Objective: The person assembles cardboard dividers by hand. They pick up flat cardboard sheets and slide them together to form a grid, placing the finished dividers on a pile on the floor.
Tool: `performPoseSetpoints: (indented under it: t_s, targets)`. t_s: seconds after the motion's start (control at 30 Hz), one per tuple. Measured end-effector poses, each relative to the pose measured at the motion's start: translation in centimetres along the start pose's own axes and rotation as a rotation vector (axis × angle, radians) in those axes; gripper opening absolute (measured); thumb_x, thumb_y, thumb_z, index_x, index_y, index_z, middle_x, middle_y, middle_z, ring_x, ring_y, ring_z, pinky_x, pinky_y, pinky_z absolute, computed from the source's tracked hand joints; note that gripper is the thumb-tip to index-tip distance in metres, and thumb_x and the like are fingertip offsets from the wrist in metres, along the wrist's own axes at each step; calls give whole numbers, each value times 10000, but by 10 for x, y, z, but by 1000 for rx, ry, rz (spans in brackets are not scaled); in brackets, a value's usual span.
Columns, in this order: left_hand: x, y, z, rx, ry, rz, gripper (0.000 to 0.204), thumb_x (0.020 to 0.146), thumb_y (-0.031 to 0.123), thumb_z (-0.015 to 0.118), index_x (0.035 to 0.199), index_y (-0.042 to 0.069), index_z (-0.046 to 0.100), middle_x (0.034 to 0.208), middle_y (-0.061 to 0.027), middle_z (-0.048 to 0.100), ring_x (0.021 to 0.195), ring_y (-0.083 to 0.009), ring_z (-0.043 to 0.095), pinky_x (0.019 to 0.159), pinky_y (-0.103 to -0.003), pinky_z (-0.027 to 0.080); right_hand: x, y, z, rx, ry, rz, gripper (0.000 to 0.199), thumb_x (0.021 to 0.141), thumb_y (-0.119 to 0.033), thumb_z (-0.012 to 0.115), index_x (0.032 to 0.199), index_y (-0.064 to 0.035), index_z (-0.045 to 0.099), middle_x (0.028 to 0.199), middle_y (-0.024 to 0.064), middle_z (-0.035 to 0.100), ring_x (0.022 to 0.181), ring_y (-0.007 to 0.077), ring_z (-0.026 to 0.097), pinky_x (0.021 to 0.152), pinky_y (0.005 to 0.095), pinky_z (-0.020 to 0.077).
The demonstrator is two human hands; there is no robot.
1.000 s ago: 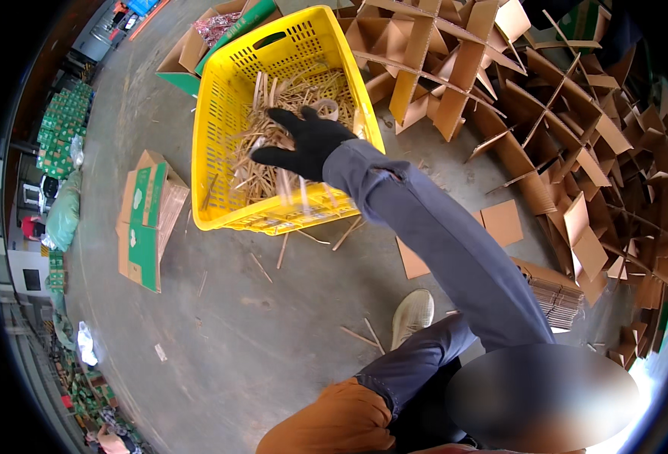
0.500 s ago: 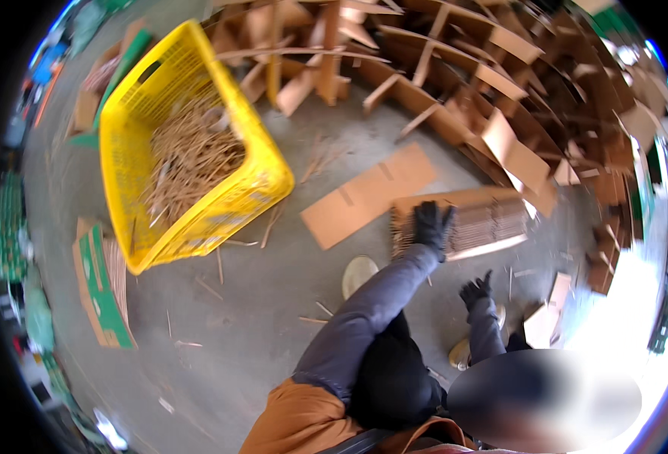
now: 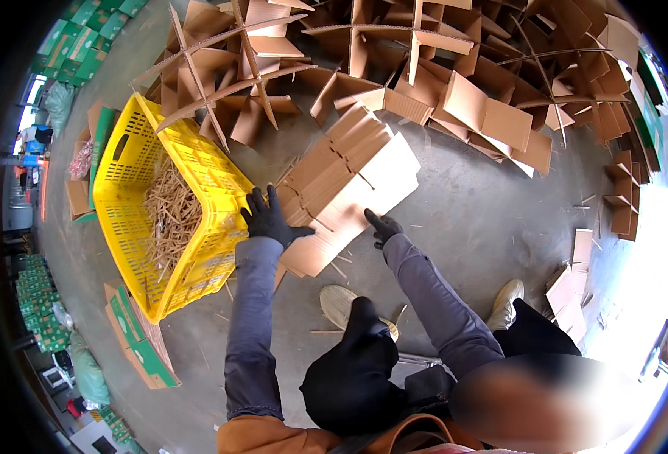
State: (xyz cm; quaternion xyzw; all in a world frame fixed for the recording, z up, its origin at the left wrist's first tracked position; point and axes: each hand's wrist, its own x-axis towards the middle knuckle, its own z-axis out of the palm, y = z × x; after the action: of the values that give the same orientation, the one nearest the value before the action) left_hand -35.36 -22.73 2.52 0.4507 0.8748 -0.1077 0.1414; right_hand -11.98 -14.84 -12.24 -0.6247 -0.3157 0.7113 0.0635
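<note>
Cardboard stack [image 3: 341, 181] shifted toward yellow crate [image 3: 224, 200] (divider grids [image 3: 466, 110] crowd beyond).

Slotted brown cardboard sheets [image 3: 343, 198] lie slantwise on the floor [image 3: 462, 227], overlapping.

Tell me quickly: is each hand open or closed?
Left black-gloved hand: open, splayed, at the flat brown cardboard stack.
Right black-gloved hand: beside that stack; open or closed cannot be told.
</note>
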Motion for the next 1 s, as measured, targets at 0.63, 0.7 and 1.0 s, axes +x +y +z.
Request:
performPoseSetpoints:
  t_s: [0.63,0.7,1.0]
  targets:
    - [-54,120,141,-489,468,433,576,809,399,618,1279,101,466,1319,-163,422,1198,-338,385,971,-473,326,-68,41,-138,128,244,-481,406,796,-274,716,1042,36,626,937,96,667,795,147,619,680,292,508]
    - [-55,140,123,-226,433,337,644,738,358,690,1258,71,440,1215,-140,491,1135,-297,438,884,-445,384,-111,44,-184,-132,391,-469,339,830,-224,664,1031,46,626,896,100,679,754,132,630,658,282,509]
    - [-25,189,118,-51,256,133,702,626,310,789,1180,118,404,1124,-100,502,1016,-261,499,780,-401,446,-91,83,-269,-610,703,-454,416,788,-389,634,1018,-44,613,916,216,645,882,374,622,748,426,482]
